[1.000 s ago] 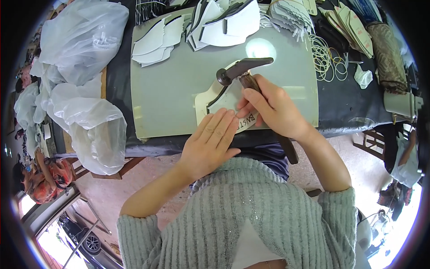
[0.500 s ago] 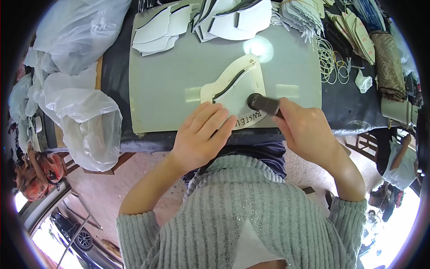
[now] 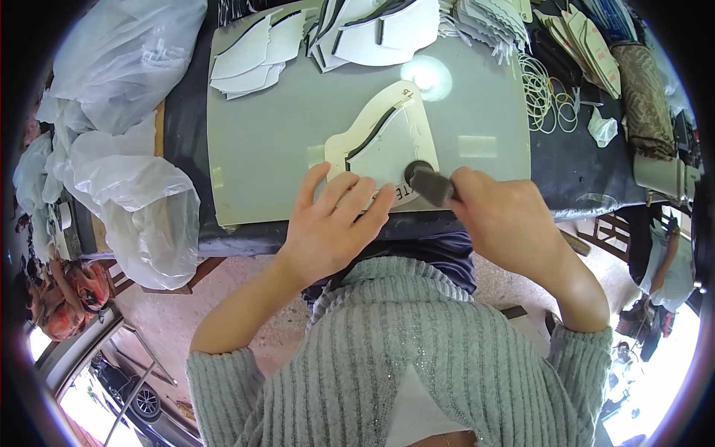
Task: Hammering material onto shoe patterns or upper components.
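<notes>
On the grey board (image 3: 275,141) lies a cream template (image 3: 357,123) with lettering and a curved outline. A white cut piece (image 3: 387,149) with a black strip along its curved edge rests within it. My left hand (image 3: 331,223) is palm down with fingers spread, its fingertips on the template's lower left part. My right hand (image 3: 503,216) is closed round a dark hammer (image 3: 432,186), whose round black end is over the right side of the white piece. The hand hides the handle. I cannot tell whether the round end touches the piece.
White pieces with black edges (image 3: 391,33) are stacked at the board's far side. To the right are coiled cords (image 3: 542,97), cream cards (image 3: 588,48), crumpled white material (image 3: 602,128) and a rolled cloth (image 3: 640,100). Plastic bags (image 3: 134,201) fill the left side.
The hammer's round end has moved slightly left, over the same side of the piece. My left fingers have spread wider. The whole view has shifted slightly.
</notes>
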Demonstrator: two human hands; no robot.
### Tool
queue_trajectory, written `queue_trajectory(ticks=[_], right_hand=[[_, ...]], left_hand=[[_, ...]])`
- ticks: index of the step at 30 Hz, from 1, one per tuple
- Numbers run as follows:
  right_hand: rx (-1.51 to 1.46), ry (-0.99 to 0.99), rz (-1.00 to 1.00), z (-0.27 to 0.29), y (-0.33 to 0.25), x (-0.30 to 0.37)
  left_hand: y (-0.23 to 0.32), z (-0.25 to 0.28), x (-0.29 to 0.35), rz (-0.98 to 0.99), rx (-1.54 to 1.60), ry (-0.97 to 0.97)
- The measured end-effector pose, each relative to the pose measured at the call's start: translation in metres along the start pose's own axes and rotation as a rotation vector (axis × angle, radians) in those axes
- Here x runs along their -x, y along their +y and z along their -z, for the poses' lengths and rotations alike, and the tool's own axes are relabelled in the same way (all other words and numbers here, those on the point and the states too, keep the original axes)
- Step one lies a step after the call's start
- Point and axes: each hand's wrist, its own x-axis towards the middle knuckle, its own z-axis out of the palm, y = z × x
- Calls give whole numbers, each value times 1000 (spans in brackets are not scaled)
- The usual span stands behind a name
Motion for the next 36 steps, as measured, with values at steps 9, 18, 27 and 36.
queue_trajectory(ticks=[9, 18, 27, 36], right_hand=[[26, -42, 107, 7, -10, -13], [-96, -187, 92, 1, 0, -16], [33, 59, -18, 15, 34, -45], [101, -148, -42, 26, 27, -46]], left_hand=[[-6, -4, 10, 56, 160, 117], [-18, -2, 3, 100, 316, 173], [-12, -17, -62, 380, 178, 165], [-1, -23, -72, 578, 319, 139]])
